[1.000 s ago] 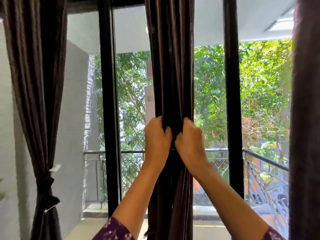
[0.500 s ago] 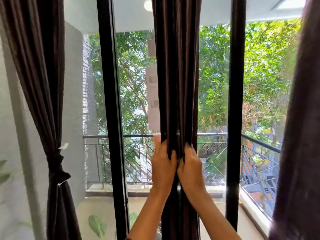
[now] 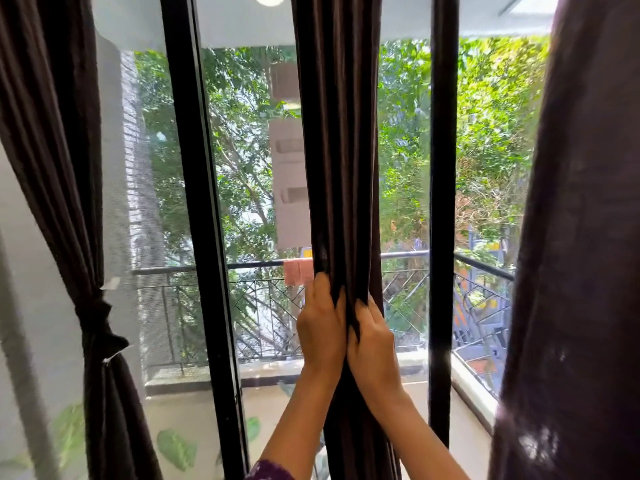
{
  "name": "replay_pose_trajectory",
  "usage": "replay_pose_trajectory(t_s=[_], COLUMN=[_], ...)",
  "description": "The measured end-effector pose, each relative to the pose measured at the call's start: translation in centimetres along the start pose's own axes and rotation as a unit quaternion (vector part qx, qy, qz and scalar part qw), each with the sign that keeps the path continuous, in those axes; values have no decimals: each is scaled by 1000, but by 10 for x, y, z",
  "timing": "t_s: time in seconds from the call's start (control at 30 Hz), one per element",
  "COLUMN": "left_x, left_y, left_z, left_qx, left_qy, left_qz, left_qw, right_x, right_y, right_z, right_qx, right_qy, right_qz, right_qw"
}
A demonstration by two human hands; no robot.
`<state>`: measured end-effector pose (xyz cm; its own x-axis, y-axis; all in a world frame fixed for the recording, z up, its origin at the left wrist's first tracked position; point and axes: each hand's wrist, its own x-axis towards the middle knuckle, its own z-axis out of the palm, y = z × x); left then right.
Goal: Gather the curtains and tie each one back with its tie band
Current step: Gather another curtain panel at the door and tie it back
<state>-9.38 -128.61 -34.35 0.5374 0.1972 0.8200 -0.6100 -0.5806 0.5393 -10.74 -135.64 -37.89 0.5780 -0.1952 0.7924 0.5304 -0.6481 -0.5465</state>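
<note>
- Gripping the middle curtain (image 3: 341, 150), the left hand (image 3: 322, 327) and right hand (image 3: 372, 336) are both clamped on its folds, side by side and touching at the heels.
- A second ago they held it at about the level of the far rail (image 3: 256, 264). Now they sit below the rail, so the grip has slid down the bunch.
- That suggests the gathering is nearly done and the tie comes next, but no band for this curtain shows.
- The left curtain (image 3: 52, 133), at the far left, is already cinched by its band (image 3: 98, 323).
- The right curtain (image 3: 581, 237), near and blurred, hangs loose and is untied as far as I can tell.
</note>
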Motion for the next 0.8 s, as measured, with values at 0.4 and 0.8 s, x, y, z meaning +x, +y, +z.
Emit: replay_pose_trajectory(t_s=[0.4, 0.8], left_x=[-17, -41], left_y=[-9, 0], left_z=[-17, -10], left_qx=[-131, -46], left_qy=[-104, -53], left_qz=[11, 6], left_qw=[986, 998], right_x=[-16, -30], right_y=[5, 8], right_z=[-6, -19], right_qx=[-48, 4], right_qy=[34, -77], right_qz=[-31, -60], right_qw=[998, 995])
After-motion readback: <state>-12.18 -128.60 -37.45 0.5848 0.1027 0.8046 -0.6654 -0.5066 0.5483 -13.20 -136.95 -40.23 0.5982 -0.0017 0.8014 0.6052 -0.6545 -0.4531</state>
